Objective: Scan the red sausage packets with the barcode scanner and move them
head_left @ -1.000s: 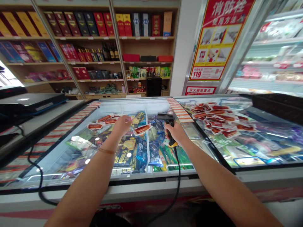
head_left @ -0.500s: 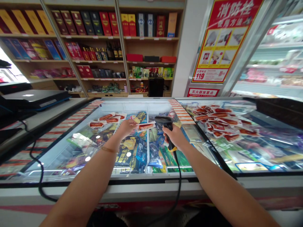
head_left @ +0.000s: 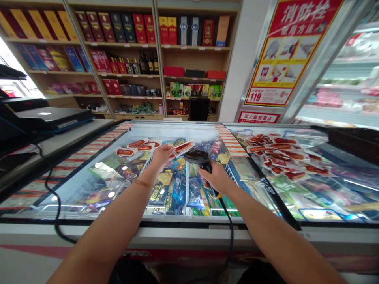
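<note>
My left hand (head_left: 162, 155) pinches one end of a packaged sausage (head_left: 183, 148), holding it tilted above the freezer's glass lid (head_left: 118, 197). Wrapped round the handle of a black barcode scanner (head_left: 197, 156) is my right hand (head_left: 215, 176). The scanner's head points left and lies close to the sausage pack; I cannot tell whether they touch. A few packaged sausages (head_left: 139, 147) rest on the glass to the left of my left hand. A bigger heap of sausage packs (head_left: 284, 154) lies on the right-hand glass.
Frozen bags show through the glass. The scanner's black cable (head_left: 230, 221) hangs over the freezer's front edge. A flat dark device (head_left: 55, 118) sits on the counter at left. Shelves of boxes and bottles (head_left: 127, 59) stand behind, with a red poster (head_left: 275, 51) beside them.
The sausage pack has been raised and tilted more, its right end up. The scanner has moved left, nearer to the pack. The whole view has shifted slightly.
</note>
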A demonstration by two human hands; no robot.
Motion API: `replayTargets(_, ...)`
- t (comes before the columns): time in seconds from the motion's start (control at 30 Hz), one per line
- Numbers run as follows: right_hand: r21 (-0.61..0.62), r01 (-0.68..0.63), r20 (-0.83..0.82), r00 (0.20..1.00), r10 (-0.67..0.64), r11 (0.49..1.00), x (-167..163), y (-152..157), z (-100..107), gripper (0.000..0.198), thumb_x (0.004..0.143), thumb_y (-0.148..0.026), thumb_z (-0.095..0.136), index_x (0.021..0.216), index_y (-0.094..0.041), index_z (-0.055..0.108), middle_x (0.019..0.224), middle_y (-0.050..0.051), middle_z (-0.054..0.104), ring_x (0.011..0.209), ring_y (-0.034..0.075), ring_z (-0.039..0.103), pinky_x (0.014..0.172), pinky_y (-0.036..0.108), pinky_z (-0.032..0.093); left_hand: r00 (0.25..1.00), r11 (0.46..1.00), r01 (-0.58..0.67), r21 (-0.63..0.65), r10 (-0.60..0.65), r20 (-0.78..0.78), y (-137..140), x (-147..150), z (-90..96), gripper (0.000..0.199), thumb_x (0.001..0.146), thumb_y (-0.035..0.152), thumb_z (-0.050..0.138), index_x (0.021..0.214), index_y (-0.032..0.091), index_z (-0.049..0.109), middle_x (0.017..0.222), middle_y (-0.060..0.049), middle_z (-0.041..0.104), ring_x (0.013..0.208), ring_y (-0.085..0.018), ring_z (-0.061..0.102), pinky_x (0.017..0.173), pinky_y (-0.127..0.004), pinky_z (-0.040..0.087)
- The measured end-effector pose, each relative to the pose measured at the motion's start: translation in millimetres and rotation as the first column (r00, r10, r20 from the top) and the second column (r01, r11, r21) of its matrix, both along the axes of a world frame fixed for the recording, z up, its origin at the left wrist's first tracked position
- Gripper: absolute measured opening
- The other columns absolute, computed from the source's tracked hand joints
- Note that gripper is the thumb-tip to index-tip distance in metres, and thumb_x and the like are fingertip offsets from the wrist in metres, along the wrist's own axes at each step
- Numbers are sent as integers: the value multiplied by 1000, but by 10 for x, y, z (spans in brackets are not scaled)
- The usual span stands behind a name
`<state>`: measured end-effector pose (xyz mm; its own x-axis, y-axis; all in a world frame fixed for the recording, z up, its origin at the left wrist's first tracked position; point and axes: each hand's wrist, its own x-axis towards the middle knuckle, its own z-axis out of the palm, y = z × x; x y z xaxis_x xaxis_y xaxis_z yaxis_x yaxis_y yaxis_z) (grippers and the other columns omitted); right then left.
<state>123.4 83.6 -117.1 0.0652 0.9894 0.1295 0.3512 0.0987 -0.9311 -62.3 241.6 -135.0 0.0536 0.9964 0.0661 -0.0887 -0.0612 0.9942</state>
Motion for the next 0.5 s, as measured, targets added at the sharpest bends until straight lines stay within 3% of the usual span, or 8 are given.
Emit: replayTargets(0.5,-6,-40,67,997,40,999,-14,-37,62,12,81,-29,58,84,-20,50,50,-5,54,38,13,55,42,23,43,999,1000,30,4,-30,-31,-34,-17,56,19,63,23,76,65,15,60,61,2,63,65,-15,66,75,-33,58)
